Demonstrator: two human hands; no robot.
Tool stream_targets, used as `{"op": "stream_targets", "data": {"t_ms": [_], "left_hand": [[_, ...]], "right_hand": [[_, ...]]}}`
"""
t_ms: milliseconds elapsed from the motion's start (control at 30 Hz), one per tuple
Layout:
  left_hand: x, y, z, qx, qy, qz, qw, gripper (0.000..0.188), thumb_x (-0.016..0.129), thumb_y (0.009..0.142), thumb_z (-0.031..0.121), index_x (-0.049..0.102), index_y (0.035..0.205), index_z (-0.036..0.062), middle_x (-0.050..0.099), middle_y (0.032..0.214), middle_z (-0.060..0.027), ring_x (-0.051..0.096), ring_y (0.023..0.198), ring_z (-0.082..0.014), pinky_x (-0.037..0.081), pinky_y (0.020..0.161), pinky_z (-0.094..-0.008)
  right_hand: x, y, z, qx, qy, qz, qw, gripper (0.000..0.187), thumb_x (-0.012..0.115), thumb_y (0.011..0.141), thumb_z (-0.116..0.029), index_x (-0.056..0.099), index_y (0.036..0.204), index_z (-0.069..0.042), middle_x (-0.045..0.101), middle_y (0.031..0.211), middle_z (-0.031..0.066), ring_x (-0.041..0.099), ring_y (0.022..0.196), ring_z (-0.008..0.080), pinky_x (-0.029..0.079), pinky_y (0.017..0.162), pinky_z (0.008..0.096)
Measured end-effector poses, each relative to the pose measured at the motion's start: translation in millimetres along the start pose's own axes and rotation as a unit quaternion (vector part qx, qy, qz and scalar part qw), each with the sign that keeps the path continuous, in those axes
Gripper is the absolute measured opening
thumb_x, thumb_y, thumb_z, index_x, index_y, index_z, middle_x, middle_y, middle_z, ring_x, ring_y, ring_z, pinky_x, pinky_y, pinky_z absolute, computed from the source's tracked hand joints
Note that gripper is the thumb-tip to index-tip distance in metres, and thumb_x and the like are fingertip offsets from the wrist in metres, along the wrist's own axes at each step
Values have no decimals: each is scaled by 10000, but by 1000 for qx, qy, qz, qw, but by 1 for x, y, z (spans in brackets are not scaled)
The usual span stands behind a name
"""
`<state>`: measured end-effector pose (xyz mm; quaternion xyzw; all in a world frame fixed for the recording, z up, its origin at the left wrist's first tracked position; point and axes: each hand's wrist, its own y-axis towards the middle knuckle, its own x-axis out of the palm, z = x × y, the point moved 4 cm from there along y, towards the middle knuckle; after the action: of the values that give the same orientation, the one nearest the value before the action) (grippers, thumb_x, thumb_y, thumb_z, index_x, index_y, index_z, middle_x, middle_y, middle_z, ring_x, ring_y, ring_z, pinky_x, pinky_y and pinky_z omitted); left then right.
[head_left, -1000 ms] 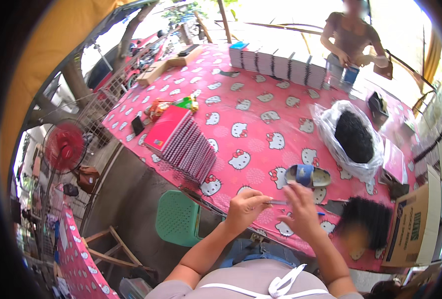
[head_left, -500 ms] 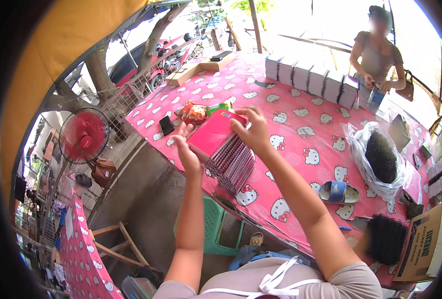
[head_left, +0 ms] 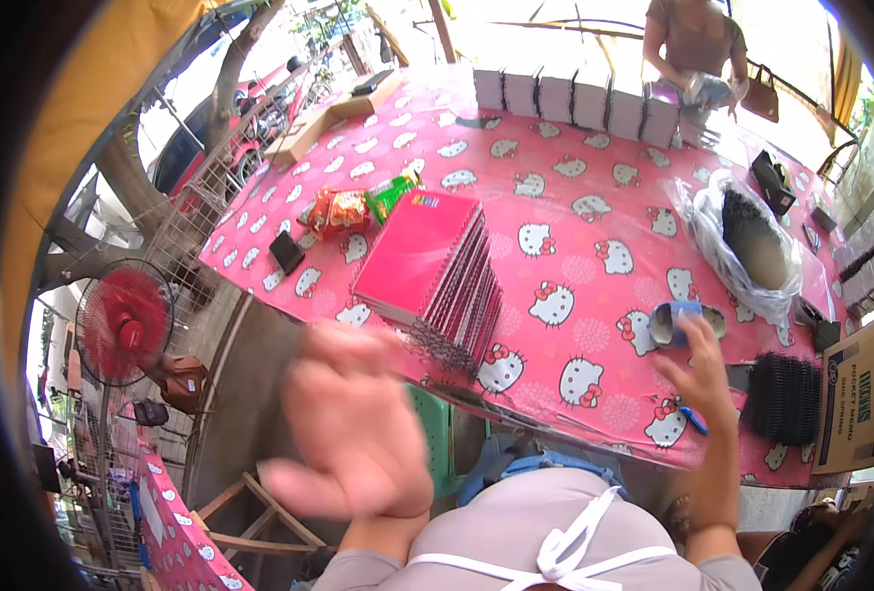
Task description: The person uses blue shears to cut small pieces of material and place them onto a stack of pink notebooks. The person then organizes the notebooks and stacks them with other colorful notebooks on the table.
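Note:
A tall stack of pink spiral notebooks (head_left: 425, 266) stands near the table's front edge, its bound side to the right. My left hand (head_left: 358, 428) is raised nearer to me, in front of the table edge. Motion blurs it, but its palm shows bare and its thumb sticks out. My right hand (head_left: 701, 379) is over the table's right part with fingers apart and nothing in them. Its fingertips are close to a blue slipper (head_left: 688, 323); whether they touch it I cannot tell. A blue pen (head_left: 694, 421) lies just below this hand.
Snack packets (head_left: 343, 210) and a black phone (head_left: 286, 253) lie left of the stack. Notebook piles (head_left: 575, 108) line the far edge, where another person (head_left: 698, 49) stands. To the right are a plastic bag (head_left: 752, 241), black binding coils (head_left: 784, 399) and a cardboard box (head_left: 856, 394).
Both hands have left the notebook stack. My left hand came back toward me; my right hand swung right toward the slipper. The view has shifted, and the stack stays standing.

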<state>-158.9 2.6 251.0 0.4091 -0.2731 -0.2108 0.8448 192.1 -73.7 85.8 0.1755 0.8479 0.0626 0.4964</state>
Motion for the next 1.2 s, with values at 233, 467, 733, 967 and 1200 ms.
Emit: {"op": "stream_targets", "data": {"t_ms": [233,467,733,967,1200], "left_hand": [[138,-28,-16,-111,-626,-245,732,893,401,807,743,582,1140,-66,308,1300,-196,302,1178,-351,219,977,-493],[102,-1,-41,-70,-335,-180,922,646,693,742,495,520,1124,5,424,1133,-186,459,952,-261,381,788,-350],[-19,-25,-24,-105,598,102,788,329,715,740,-4,542,1017,37,540,1038,-39,506,863,-105,436,704,-260],[-29,-27,-39,-161,558,128,804,169,687,766,19,564,882,29,599,835,-48,563,661,-99,466,571,-239],[-35,-28,-41,-191,524,138,818,149,696,768,20,579,860,18,604,773,-25,559,645,-75,436,571,-206]], "right_hand": [[22,-121,93,181,-162,-107,964,759,687,737,-349,377,1363,-52,327,1422,156,236,1346,365,176,1061,554],[9,-115,85,174,-167,-89,966,563,621,806,-322,427,1240,-20,437,1165,194,416,1089,365,329,933,465],[11,19,-133,-132,107,-40,985,379,637,807,-316,526,1087,-85,507,918,146,508,837,318,391,728,422],[20,75,-216,-289,-7,39,957,446,580,844,-458,518,1141,-132,516,1017,146,522,962,323,384,831,511],[23,78,-230,-279,-35,33,959,444,575,847,-464,515,1158,-153,499,1061,157,505,1033,345,328,943,600]]}}
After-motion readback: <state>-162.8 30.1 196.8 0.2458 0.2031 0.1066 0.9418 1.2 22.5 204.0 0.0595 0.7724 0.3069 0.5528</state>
